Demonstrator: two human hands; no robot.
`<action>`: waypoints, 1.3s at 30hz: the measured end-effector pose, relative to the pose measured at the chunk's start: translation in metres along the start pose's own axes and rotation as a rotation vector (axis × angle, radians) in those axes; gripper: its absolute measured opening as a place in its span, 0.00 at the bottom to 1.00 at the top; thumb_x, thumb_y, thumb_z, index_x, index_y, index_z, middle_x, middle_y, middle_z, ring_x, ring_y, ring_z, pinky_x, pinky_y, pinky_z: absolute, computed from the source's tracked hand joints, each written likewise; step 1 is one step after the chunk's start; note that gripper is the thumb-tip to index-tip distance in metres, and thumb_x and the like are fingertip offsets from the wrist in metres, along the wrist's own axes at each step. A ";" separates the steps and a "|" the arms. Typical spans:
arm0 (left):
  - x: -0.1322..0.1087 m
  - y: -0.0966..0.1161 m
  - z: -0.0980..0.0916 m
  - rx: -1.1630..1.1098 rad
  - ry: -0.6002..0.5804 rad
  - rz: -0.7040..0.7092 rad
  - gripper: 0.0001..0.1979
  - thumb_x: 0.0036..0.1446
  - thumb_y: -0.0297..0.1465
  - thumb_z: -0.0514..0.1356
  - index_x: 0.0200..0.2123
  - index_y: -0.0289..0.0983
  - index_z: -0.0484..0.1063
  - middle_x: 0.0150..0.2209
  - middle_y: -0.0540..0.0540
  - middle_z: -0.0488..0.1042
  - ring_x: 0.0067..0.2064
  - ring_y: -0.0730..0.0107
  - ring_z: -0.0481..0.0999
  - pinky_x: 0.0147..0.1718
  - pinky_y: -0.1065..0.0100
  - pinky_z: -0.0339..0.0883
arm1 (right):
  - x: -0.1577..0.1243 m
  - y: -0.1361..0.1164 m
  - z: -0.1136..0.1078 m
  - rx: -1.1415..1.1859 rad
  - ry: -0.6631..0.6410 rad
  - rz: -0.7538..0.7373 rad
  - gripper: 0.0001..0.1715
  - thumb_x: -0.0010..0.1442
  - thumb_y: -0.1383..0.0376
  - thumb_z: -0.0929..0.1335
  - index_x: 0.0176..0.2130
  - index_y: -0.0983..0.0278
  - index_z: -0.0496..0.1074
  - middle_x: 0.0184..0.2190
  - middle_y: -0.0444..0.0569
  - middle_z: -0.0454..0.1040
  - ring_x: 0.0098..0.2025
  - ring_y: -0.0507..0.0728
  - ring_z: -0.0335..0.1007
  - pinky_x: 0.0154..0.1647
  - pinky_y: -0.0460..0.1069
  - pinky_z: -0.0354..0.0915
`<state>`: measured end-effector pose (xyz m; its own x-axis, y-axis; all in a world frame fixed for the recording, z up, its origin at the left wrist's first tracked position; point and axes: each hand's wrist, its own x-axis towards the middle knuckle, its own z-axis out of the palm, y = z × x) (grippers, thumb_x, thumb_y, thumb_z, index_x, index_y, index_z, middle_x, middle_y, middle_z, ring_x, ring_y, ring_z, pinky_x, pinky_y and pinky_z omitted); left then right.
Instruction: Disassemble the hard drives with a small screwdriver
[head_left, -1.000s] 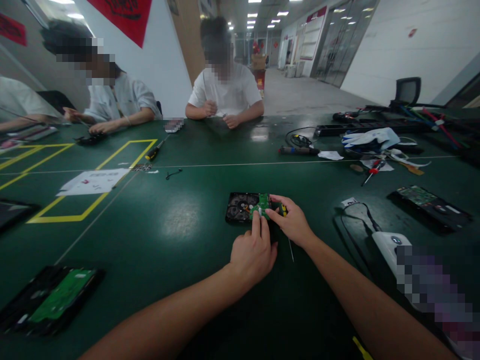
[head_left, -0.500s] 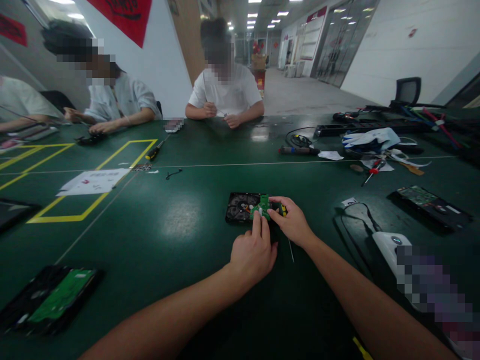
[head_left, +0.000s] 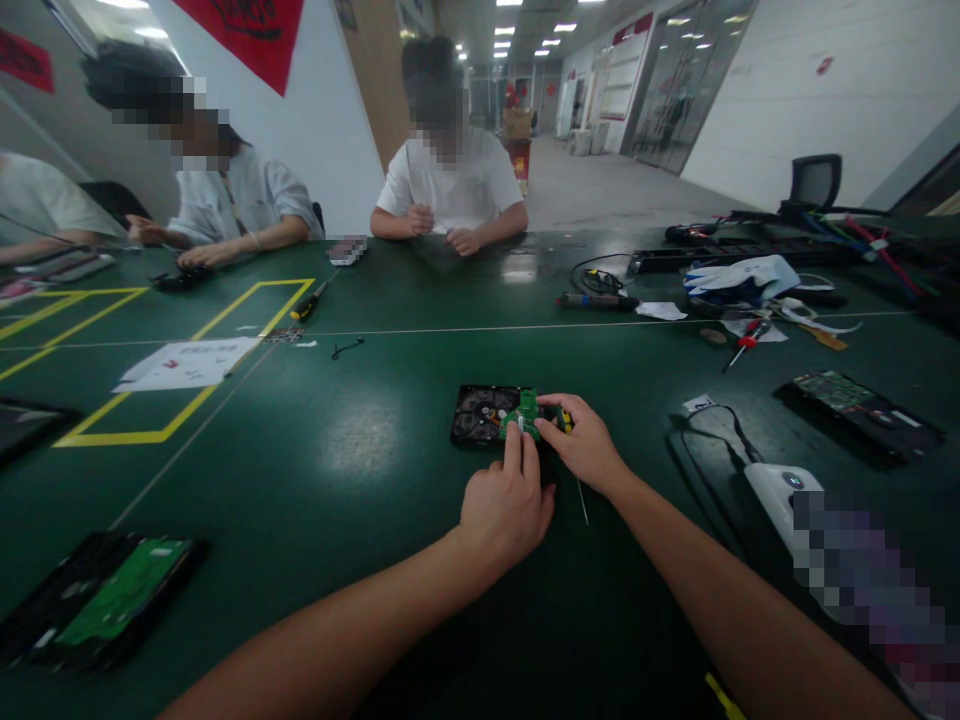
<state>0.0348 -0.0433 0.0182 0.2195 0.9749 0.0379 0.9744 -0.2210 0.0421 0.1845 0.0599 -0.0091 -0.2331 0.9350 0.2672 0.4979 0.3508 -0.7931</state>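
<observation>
A black hard drive (head_left: 484,414) lies on the green table (head_left: 360,460) ahead of me, with a small green circuit board (head_left: 524,410) tilted up at its right end. My left hand (head_left: 506,505) is mostly curled, its fingers stretched forward and pinching the board's near edge. My right hand (head_left: 585,443) grips the board from the right, and a yellow-handled screwdriver (head_left: 570,430) is tucked in its fingers, the thin shaft pointing back toward me.
Another hard drive with a green board (head_left: 105,600) lies near left, a third (head_left: 859,405) at right. A white device with a cable (head_left: 780,485) sits near right. Tools, gloves and cables clutter the far right. Two people work across the table; paper (head_left: 187,362) lies inside yellow tape.
My hands and the board have barely shifted; my right fingers closed slightly further over the board's right edge. The person across has moved their hands a little.
</observation>
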 end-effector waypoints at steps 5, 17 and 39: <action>0.001 0.001 0.000 0.003 -0.005 -0.002 0.37 0.66 0.43 0.53 0.71 0.28 0.50 0.72 0.24 0.50 0.44 0.54 0.81 0.35 0.57 0.76 | 0.000 -0.002 0.001 -0.023 0.028 0.013 0.14 0.60 0.64 0.70 0.47 0.59 0.77 0.47 0.50 0.76 0.50 0.59 0.73 0.56 0.56 0.66; 0.001 -0.001 -0.005 -0.010 -0.018 0.001 0.35 0.66 0.42 0.52 0.71 0.31 0.50 0.72 0.26 0.50 0.42 0.56 0.81 0.35 0.58 0.76 | 0.000 -0.007 0.002 -0.028 -0.040 0.023 0.14 0.66 0.61 0.67 0.47 0.58 0.80 0.47 0.50 0.79 0.48 0.58 0.76 0.53 0.55 0.68; 0.001 0.001 -0.006 -0.012 -0.020 0.022 0.37 0.67 0.40 0.51 0.74 0.32 0.43 0.73 0.28 0.47 0.44 0.55 0.80 0.37 0.58 0.76 | -0.007 -0.025 0.005 -0.369 -0.114 -0.069 0.27 0.74 0.55 0.57 0.60 0.61 0.74 0.41 0.54 0.73 0.40 0.59 0.73 0.47 0.53 0.68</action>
<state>0.0354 -0.0424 0.0243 0.2417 0.9702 0.0188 0.9687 -0.2424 0.0537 0.1690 0.0447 0.0062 -0.3571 0.9043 0.2341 0.7400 0.4268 -0.5198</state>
